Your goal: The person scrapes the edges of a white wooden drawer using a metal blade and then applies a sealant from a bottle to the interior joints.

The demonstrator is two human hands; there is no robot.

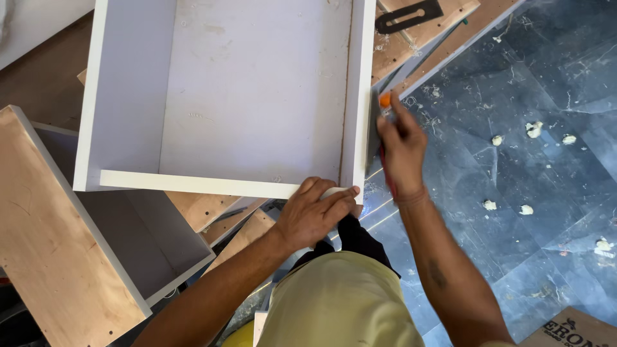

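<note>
A white open box-like drawer lies in front of me, its inside facing up. My left hand presses flat on its near right corner, fingers spread over the edge. My right hand is closed around an orange-tipped tool, held against the outer face of the drawer's right side wall. The tool's body is mostly hidden by my fingers.
A second white-and-plywood drawer lies at the lower left. Plywood boards with a black metal piece sit at the upper right. Dark plastic sheeting with white crumbs covers the floor at right. A cardboard corner shows at bottom right.
</note>
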